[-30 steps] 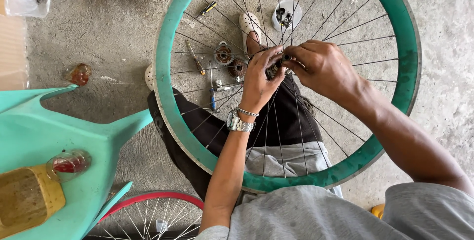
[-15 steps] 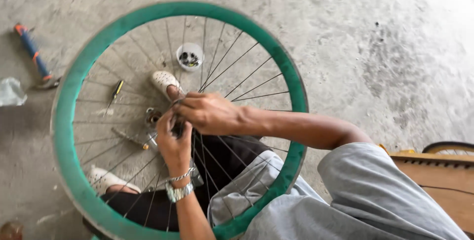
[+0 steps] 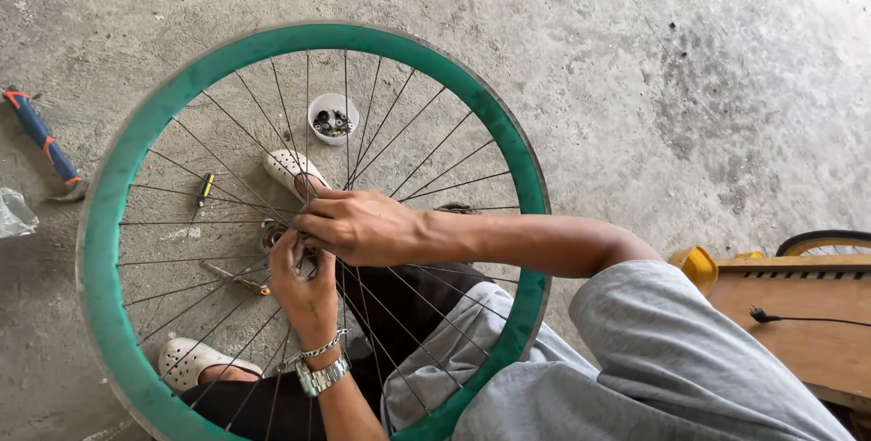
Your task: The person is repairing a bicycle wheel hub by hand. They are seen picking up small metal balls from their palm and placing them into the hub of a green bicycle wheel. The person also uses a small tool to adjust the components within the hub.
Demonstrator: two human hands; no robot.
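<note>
Big green-rimmed bicycle wheel w/ thin steel spokes [image 3: 136,146], flat over lap; left hand [image 3: 304,289] & right hand [image 3: 363,223] fingers grasping its central hub [image 3: 272,236].

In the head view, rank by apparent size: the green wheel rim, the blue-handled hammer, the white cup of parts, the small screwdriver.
1. green wheel rim
2. blue-handled hammer
3 and 4. white cup of parts and small screwdriver: too alike to rank.

green wheel rim [image 3: 136,142], blue-orange hammer handle [image 3: 41,137], white cup [image 3: 333,119].
</note>
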